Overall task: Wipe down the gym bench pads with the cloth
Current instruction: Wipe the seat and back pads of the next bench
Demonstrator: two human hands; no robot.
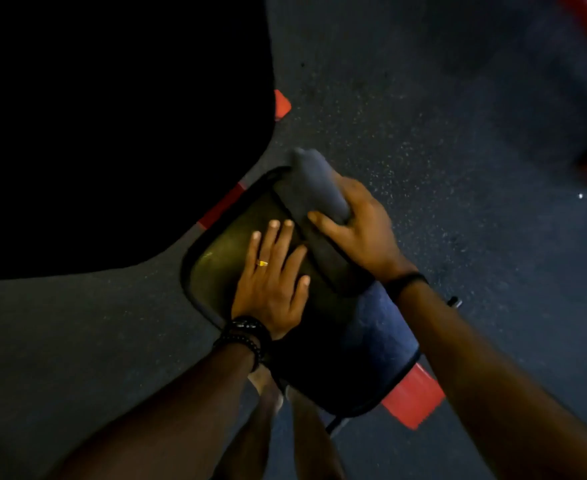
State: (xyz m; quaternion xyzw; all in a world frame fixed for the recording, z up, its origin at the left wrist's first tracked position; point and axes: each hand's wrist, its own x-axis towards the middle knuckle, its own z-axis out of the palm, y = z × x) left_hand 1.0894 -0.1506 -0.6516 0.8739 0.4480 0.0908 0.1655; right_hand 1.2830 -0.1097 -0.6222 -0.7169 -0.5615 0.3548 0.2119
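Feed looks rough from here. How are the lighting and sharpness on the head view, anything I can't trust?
Head view: dim overall; the big pad upper left is pure black, no detail. The cloth under the right hand is motion-blurred. The seat pad shows dull sheen beside the flat left hand. Edges bend from the wide lens.

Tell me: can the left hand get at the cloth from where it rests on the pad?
Probably yes. The left hand lies flat on the seat pad, right beside the dark cloth, with nothing between them. The right hand already has its grip on the cloth's far part, leaving the near part free.
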